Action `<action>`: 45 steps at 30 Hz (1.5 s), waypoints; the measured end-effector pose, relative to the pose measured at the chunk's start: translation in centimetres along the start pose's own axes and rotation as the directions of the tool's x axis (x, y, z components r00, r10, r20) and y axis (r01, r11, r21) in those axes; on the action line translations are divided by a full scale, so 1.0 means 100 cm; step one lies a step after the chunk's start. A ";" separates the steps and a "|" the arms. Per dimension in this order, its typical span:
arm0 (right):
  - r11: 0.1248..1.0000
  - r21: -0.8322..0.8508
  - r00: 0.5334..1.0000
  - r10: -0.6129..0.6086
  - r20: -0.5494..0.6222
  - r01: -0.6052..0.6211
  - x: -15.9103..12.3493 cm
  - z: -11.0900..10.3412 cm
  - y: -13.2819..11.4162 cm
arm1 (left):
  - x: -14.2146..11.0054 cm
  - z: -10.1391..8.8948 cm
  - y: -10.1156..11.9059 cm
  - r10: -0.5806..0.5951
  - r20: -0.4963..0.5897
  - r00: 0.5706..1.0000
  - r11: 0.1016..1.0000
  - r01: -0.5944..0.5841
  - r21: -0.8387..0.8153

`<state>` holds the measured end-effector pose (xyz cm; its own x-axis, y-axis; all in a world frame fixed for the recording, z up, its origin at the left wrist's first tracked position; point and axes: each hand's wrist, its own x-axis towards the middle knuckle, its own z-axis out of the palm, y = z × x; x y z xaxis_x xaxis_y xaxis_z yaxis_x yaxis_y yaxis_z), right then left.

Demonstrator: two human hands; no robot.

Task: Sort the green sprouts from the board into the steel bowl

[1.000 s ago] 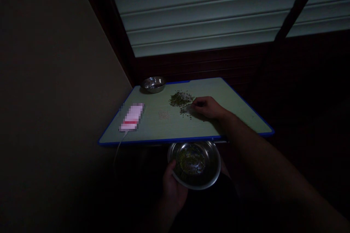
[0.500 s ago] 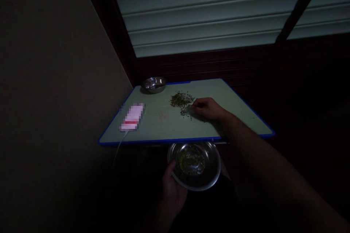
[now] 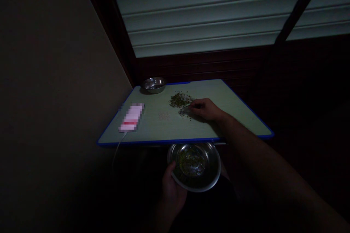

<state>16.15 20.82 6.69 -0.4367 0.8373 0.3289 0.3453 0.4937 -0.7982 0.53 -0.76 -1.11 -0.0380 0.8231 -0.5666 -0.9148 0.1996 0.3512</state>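
Observation:
In dim light, my left hand (image 3: 174,190) grips the rim of a steel bowl (image 3: 212,173), thumb over the edge, just below the table's front side. Small green and brownish bits lie in the bowl's bottom. My right hand (image 3: 207,110) is over the tabletop, its fingers pinched on a small translucent piece (image 3: 185,110) whose exact kind I cannot make out. This piece touches the table among scattered grains. Just beyond it spreads a loose pile of small green-brown grains (image 3: 178,99).
The pale green tabletop (image 3: 218,89) has a blue rim. A second steel bowl (image 3: 154,86) stands at its back left corner. A phone (image 3: 132,117) with a white cable (image 3: 117,151) lies at the left. Louvred panels rise behind; a wall is at left.
My right hand has shifted slightly left with the translucent piece, moving it through the near scattered grains. The left hand and its bowl stay nearly in place.

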 end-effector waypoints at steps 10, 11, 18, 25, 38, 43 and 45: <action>1.000 -0.024 1.000 0.018 0.023 -0.017 -0.001 0.000 -0.008 | 0.001 -0.002 0.001 -0.020 0.010 1.000 1.000 0.020 -0.010; 1.000 -0.026 1.000 0.018 0.023 -0.017 -0.002 0.000 -0.009 | 0.001 -0.001 0.001 -0.019 0.009 1.000 1.000 0.019 -0.014; 0.998 0.016 0.996 0.058 0.066 -0.060 -0.004 -0.001 -0.011 | 0.002 -0.002 0.001 -0.016 0.010 1.000 1.000 0.016 -0.019; 0.998 -0.004 0.995 0.058 0.081 -0.057 -0.004 -0.003 -0.012 | -0.001 0.002 0.002 -0.017 -0.024 1.000 1.000 0.017 -0.019; 0.997 0.078 0.983 -0.036 0.181 0.022 -0.002 0.005 -0.011 | -0.003 0.003 0.001 -0.007 -0.021 1.000 1.000 0.007 -0.013; 0.992 0.123 0.973 -0.023 0.231 -0.006 -0.004 0.001 -0.009 | -0.003 0.004 0.001 -0.009 -0.034 0.999 1.000 0.008 -0.030; 0.993 0.119 0.968 -0.011 0.252 -0.020 -0.005 -0.001 -0.011 | -0.003 0.004 0.001 -0.011 -0.021 1.000 1.000 0.011 -0.028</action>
<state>16.11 19.84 7.51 -0.6355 0.7458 0.2000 0.2528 0.4457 -0.8587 0.58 -0.73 -0.58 -0.0363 0.8093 -0.5863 -0.9261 0.1932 0.3241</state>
